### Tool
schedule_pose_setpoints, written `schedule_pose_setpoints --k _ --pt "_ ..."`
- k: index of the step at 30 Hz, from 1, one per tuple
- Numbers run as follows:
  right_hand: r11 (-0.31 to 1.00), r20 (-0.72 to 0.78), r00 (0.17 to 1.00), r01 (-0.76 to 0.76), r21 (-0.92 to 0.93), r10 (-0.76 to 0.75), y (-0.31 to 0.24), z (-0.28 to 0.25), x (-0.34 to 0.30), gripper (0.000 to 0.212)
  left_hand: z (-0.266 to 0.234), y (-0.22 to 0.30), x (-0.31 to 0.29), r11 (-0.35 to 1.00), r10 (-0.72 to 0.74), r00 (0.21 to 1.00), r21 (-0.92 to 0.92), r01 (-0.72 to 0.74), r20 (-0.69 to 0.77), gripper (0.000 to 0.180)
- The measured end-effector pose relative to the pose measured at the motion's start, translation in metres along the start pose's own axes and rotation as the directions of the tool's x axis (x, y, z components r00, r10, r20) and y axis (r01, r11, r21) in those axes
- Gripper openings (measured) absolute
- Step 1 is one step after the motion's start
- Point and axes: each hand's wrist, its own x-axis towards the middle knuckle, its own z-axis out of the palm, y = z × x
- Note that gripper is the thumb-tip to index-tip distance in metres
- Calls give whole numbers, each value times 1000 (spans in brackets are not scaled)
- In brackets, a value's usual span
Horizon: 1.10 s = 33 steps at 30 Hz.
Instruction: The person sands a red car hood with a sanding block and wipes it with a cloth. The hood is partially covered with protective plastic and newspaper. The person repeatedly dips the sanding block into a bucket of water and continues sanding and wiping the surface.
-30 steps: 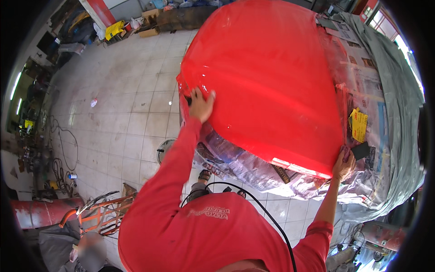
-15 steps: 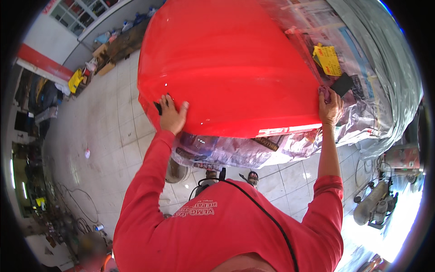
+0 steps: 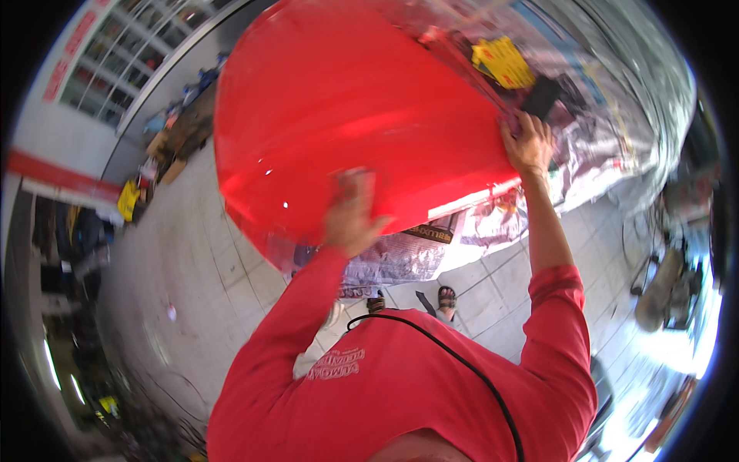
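Note:
A glossy red car hood [image 3: 331,92] spreads out in front of me. My left hand [image 3: 350,219] is pressed on its near part, smeared by motion. Under its fingers is a dark, flat pad [image 3: 358,179], too blurred to tell its exact kind. My right hand [image 3: 531,146] rests at the hood's right edge, fingers bent around a crumpled pink cloth [image 3: 508,122] that is mostly hidden. Just beyond that hand lie a black flat block [image 3: 542,97] and yellow sandpaper sheets [image 3: 504,63].
Newspaper and plastic sheeting [image 3: 400,262] hang below the hood's near edge, and grey plastic covering [image 3: 647,92] lies at the right. Boxes and scraps [image 3: 185,127] line the left wall. A machine with a tank [image 3: 660,289] stands on the tiled floor at right.
My left hand has slid right and slightly nearer across the hood, with the dark pad under it. The view has turned, so the hood and right hand appear further left.

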Motion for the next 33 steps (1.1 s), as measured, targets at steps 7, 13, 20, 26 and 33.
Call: schedule_pose_setpoints --k 7,13,20,26,33 --pt "998 -38 998 -56 5 56 0 -4 -4 34 22 21 -7 999 15 997 51 -11 -81 110" --pt "996 7 999 53 75 -54 -1 1 10 35 77 170 152 933 355 931 -36 -359 -87 100" --pt "993 -31 999 -18 117 22 29 -5 4 33 16 -12 -25 992 112 990 72 -106 -81 92" --pt "991 -69 998 22 131 -13 15 2 5 29 19 79 45 997 72 994 -20 -74 -83 103" --pt "997 -14 997 78 3 -77 25 7 9 35 48 83 90 942 327 945 83 -326 -7 99"
